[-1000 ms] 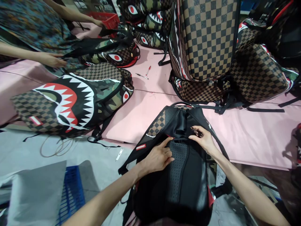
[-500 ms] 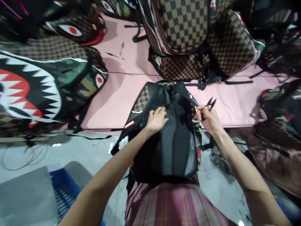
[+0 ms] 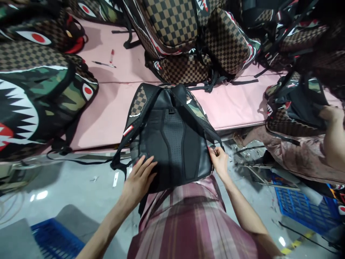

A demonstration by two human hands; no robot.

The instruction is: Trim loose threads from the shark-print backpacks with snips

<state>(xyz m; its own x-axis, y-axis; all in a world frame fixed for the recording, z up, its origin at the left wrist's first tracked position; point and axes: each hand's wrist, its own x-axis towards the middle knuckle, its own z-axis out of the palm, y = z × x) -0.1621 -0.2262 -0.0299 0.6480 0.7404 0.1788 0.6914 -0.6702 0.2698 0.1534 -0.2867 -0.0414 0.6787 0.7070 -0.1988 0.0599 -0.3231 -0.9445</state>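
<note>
A black backpack [image 3: 176, 144] lies with its padded back panel up, its top on the pink table and its lower end against my lap. My left hand [image 3: 140, 178] rests on its lower left corner, fingers spread. At the right side, my right hand [image 3: 219, 162] pinches the backpack's edge near the end of a shoulder strap [image 3: 198, 124], by a bit of red. A small dark piece shows among those fingers; it matches the thread snips seen in this hand half a second ago, whose blades are now hidden.
Shark-mouth backpacks [image 3: 51, 97] lie at the left, and checkered ones [image 3: 172, 25] are piled behind. A pen [image 3: 104, 64] and a red-capped pen [image 3: 111, 57] lie on the pink table [image 3: 107, 104]. Another person's hand [image 3: 332, 113] is at a backpack on the right. Blue crates [image 3: 58, 237] stand below.
My view has swung right. My left hand has slid from the upper back panel to the lower left corner. My right hand, with snips blades showing before, has come down to the right edge.
</note>
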